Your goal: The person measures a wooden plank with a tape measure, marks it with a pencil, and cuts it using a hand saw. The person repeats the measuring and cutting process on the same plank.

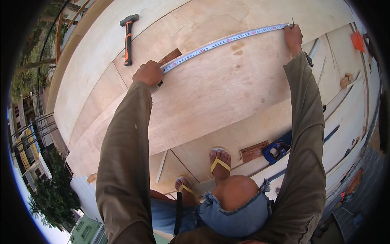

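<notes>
One long, thin, white, metal-looking measuring tape [224, 41]: likely light, springy; best held by its ends. Left hand [148, 74] grips left end; right hand [294, 37] pinches right end.

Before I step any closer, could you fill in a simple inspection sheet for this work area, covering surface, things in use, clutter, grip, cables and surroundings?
Surface: pale plywood sheet, stained in patches, lying over other boards.
Things in use: tape measure, stretched across the sheet.
Clutter: hammer with an orange-and-black handle, beyond the left hand; blue-handled saw beside a brown wood piece, near the feet.
Grip: left hand closed on the tape's left part; right hand closed at its right end, a thin upright thing showing there, too small to identify.
Cables: dark wire-like lines outdoors at the left.
Surroundings: trees and a green building, lower left.
</notes>
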`<control>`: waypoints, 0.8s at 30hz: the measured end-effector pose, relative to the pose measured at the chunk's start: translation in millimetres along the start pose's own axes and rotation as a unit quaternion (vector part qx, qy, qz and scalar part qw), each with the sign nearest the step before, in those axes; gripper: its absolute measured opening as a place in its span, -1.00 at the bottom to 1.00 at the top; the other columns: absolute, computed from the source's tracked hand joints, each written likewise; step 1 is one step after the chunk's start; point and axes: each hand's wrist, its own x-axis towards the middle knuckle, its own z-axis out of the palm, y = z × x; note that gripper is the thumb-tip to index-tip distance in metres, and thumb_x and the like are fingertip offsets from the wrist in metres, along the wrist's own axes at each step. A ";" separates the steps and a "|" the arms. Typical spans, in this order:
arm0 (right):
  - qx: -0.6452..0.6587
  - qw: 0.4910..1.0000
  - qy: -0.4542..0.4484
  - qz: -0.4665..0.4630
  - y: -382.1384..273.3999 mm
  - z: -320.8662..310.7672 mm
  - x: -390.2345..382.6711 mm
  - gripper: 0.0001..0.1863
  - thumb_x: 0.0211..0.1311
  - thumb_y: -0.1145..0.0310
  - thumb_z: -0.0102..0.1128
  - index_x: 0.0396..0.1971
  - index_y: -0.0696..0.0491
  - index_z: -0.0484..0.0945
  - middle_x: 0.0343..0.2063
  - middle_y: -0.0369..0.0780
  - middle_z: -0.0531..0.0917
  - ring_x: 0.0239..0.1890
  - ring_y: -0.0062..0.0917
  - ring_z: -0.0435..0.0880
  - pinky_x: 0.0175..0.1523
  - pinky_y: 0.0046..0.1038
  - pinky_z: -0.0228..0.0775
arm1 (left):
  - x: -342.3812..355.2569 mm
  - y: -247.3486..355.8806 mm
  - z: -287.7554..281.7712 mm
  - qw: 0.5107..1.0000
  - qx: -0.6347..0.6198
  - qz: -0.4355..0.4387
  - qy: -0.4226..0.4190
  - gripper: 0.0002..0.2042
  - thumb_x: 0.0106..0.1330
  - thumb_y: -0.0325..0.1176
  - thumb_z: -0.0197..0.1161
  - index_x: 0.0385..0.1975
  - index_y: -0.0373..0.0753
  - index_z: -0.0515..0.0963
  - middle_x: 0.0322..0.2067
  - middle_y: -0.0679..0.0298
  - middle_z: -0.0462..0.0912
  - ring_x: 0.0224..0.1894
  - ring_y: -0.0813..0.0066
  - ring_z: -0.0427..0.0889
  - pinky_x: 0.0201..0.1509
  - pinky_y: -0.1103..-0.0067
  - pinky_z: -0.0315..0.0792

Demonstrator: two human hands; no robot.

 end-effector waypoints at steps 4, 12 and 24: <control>0.083 0.995 0.037 -0.025 -0.3 -6.6 8.0 -0.52 0.16 0.04 0.33 -0.10 0.13 0.56 -0.13 -0.04 0.71 0.02 -0.11 0.67 0.14 -0.08 0.43 | -6.7 -2.8 -1.3 0.998 -0.047 0.041 0.025 -0.66 0.39 -0.12 0.17 0.01 -0.16 0.66 -0.12 0.08 0.74 0.00 0.09 0.69 0.08 0.24 0.51; 0.444 0.890 0.104 -0.001 56.8 -79.7 -9.8 -0.76 0.26 0.39 0.39 -0.35 0.10 0.44 -0.37 -0.18 0.65 -0.28 -0.48 0.67 -0.11 -0.46 0.54 | -90.1 -18.3 27.5 0.978 -0.140 0.141 -0.061 -0.72 0.46 -0.23 0.13 -0.09 -0.32 0.61 -0.47 0.15 0.67 -0.41 0.36 0.65 -0.22 0.40 0.49; 0.556 0.812 0.023 0.173 115.3 -107.3 -345.6 -0.64 0.26 0.55 0.38 -0.38 -0.02 0.27 -0.22 -0.13 0.68 -0.21 -0.53 0.65 -0.04 -0.44 0.53 | -188.5 -30.5 152.5 0.868 -0.243 0.161 -0.402 -0.54 0.33 -0.04 0.32 -0.13 -0.40 0.53 -0.44 0.09 0.63 -0.38 0.36 0.60 -0.23 0.43 0.49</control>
